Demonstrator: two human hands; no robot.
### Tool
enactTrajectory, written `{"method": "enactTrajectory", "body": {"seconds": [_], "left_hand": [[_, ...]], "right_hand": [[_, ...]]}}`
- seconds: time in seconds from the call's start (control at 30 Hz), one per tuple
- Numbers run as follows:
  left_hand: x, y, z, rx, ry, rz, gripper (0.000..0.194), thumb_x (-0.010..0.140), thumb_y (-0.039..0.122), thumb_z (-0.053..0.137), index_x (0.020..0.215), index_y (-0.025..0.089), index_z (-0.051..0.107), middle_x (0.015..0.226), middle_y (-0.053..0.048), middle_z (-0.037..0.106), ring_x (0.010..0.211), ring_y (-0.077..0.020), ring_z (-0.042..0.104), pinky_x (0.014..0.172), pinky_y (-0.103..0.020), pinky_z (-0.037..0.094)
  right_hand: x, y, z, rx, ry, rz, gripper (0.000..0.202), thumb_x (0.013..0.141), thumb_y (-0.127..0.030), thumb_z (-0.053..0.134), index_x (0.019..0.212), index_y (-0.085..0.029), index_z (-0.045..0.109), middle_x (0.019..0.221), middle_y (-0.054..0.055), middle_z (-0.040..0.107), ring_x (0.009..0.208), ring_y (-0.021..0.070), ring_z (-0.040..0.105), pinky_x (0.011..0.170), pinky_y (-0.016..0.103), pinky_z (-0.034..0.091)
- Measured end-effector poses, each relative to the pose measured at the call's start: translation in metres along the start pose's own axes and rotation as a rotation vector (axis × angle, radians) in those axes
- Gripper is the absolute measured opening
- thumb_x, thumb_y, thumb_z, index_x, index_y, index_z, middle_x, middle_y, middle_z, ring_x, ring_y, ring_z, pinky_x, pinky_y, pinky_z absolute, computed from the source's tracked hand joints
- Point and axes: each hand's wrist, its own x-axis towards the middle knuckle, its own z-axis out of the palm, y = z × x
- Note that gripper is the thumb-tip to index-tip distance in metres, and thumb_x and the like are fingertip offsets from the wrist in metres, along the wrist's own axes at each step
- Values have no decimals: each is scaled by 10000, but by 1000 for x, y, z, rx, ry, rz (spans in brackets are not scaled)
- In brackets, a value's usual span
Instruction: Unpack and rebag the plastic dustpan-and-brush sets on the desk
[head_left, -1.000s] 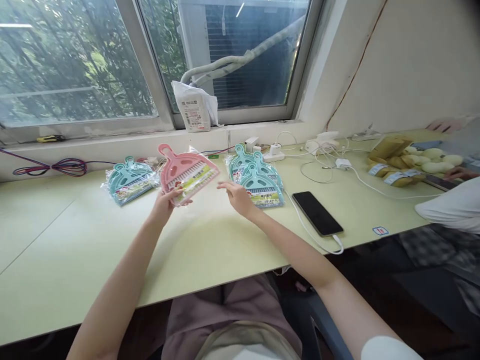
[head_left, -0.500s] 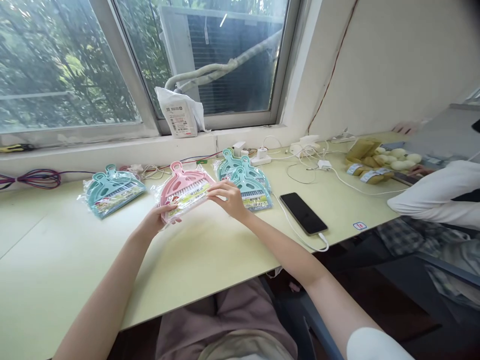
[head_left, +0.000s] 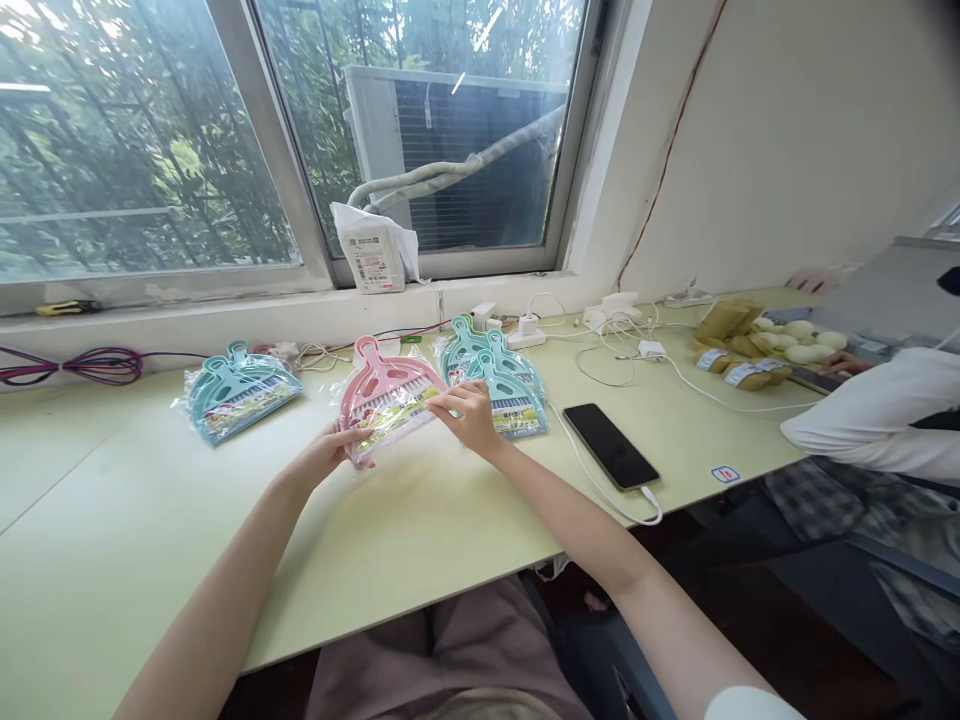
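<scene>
A pink dustpan and brush set (head_left: 384, 376) in a clear plastic bag is raised slightly over the table, its handle end pointing at the window. My left hand (head_left: 327, 456) grips its lower left corner, thumb on top and fingers underneath. At the lower right edge, my right hand (head_left: 472, 418) pinches the bag between thumb and fingers. Behind that hand lie several bagged teal dustpan sets (head_left: 517, 392), overlapping and partly hidden. Another bagged teal pile (head_left: 241, 392) rests to the left.
A black phone (head_left: 611, 446) on a white cable lies to the right. Chargers and a power strip (head_left: 526, 338) line the wall, with bundled wires (head_left: 82, 366) at left. A white package (head_left: 375, 258) stands on the sill. At far right sits another person (head_left: 870, 410) beside yellow-brown packets (head_left: 739, 368).
The whole view has tilted up a little, so things appear lower in the picture. Both hands keep their hold on the pink dustpan set, with little other movement.
</scene>
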Motion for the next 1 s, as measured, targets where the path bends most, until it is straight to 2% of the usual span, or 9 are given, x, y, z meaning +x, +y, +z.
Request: {"method": "enactTrajectory", "body": {"seconds": [0.2,0.33,0.53,0.63,0.7,0.77,0.83,0.93,1.0], "left_hand": [[-2,1,7,34,-37,-8,798,703,228,762,1439,221,453,1056,-88,736,589,-138,683,556,-240,610],[2,-7,12,-21,-35,11,770,679,200,770,1401,213,502,1128,-97,720,652,-153,697,531,-214,589],[12,-20,5,-147,-48,14,667,682,178,730,1326,170,559,1045,-94,732,595,-136,665,423,-189,528],[14,-21,-2,-208,21,24,596,660,158,727,1242,119,605,926,-81,738,544,-119,633,402,-188,511],[15,-22,-7,-230,58,31,541,659,152,721,1190,103,628,884,-78,737,534,-117,627,406,-191,508],[15,-22,-11,-249,79,40,510,666,153,712,1167,92,638,908,-94,738,573,-131,651,430,-194,517],[15,-22,-14,-266,73,35,522,663,154,710,1175,82,638,955,-112,738,618,-148,673,447,-197,526],[15,-24,-17,-241,32,-12,587,666,172,720,1240,100,618,916,-97,739,545,-128,642,417,-199,515],[16,-27,-15,-205,15,-33,606,685,189,720,1276,123,601,845,-74,734,481,-108,603,391,-197,501]], "right_hand": [[2,2,2,24,97,85,162,869,-429,655,841,-323,773,1221,31,617,1139,242,517,981,409,361],[6,10,7,221,24,124,190,880,-414,636,809,-297,767,1180,48,603,1097,228,537,982,406,416],[7,15,-2,414,-6,113,512,944,-615,373,899,-269,748,1115,59,624,1086,235,566,1034,427,364],[9,18,-8,444,-95,41,699,851,-791,279,1037,-275,713,1172,66,627,1156,268,549,1061,443,333],[11,20,-11,411,-186,-11,702,800,-822,364,1141,-290,669,1247,69,610,1201,281,531,1082,451,312],[12,20,-11,375,-257,-55,678,740,-767,569,1229,-300,622,1318,73,585,1238,294,509,1092,460,307],[13,18,-11,350,-275,-63,580,726,-636,707,1201,-309,647,1326,65,591,1225,292,518,1079,466,327],[13,15,-10,360,-226,5,206,849,-468,660,951,-315,753,1154,33,682,1086,252,583,1018,447,378],[12,15,-9,382,-178,60,199,887,-417,622,821,-307,774,993,27,720,974,233,605,966,429,402]]}}
